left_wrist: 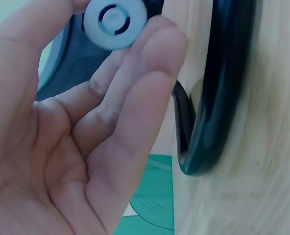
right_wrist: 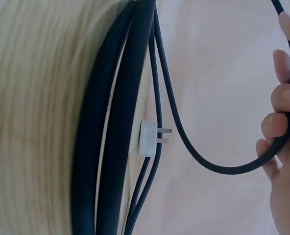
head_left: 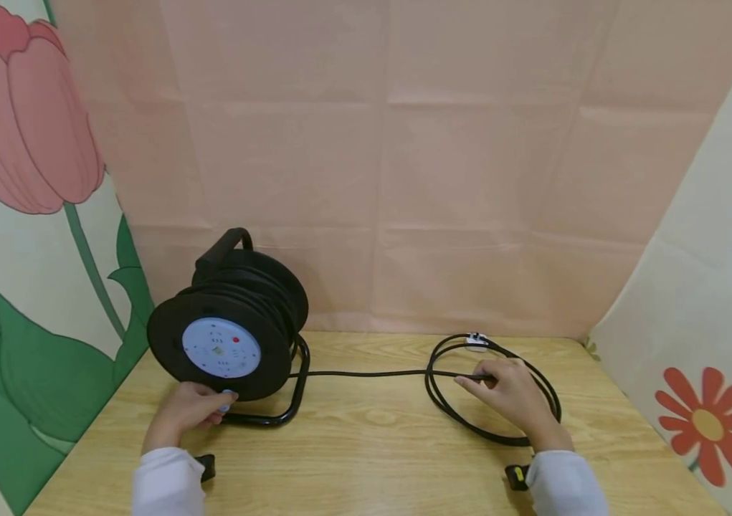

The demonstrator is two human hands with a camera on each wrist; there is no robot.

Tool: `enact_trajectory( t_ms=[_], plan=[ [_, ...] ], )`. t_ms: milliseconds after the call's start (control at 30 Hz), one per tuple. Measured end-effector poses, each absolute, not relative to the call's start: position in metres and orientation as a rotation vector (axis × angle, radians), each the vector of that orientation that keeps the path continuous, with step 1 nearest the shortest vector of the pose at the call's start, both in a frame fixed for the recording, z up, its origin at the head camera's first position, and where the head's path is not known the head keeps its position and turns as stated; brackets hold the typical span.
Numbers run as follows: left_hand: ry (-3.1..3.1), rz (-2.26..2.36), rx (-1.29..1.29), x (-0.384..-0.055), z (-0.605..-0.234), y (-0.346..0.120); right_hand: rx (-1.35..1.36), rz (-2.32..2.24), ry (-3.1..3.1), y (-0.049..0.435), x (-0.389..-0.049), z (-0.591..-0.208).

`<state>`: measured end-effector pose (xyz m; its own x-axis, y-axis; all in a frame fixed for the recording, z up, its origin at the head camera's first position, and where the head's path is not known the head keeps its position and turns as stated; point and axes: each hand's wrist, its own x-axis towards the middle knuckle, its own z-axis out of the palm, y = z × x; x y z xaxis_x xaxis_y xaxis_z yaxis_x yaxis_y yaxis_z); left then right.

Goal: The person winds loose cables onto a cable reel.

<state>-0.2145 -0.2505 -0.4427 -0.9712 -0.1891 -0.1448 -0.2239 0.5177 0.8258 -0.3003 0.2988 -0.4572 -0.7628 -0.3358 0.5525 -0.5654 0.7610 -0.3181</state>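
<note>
A black cable reel [head_left: 256, 287] with a pale blue socket face [head_left: 221, 347] stands at the left on a black tube frame [head_left: 301, 373]. My left hand [head_left: 188, 412] pinches the light-coloured crank knob [left_wrist: 114, 22] low on the reel's front disc, thumb and fingers around it. From the reel a black cable [head_left: 366, 373] runs right across the table to my right hand [head_left: 510, 394], whose fingers curl round it. Beneath and around that hand lie loose cable loops [head_left: 443, 405]. A white plug [right_wrist: 148, 139], its metal pins showing, sits by the far side of the loops.
The wood-grain table [head_left: 378, 459] meets a pink cloth backdrop [head_left: 378, 165] behind the reel and loops. Flower-printed panels [head_left: 695, 301] stand at both sides. A small dark device [head_left: 517, 476] is by the right cuff, and another dark device [head_left: 207, 467] by the left.
</note>
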Motion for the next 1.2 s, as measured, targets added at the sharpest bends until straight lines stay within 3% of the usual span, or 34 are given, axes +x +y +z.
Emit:
enact_trajectory(
  t_ms=[800,1200],
  plan=[
    [2.844,1.362,-0.508,-0.205,-0.441,-0.274,0.752,0.617,-2.424,0.295,-0.302,-0.460],
    [2.805,1.639,-0.701,-0.199,-0.443,-0.284,0.761,0.593,-2.412,0.293,-0.305,-0.464]
  ],
)
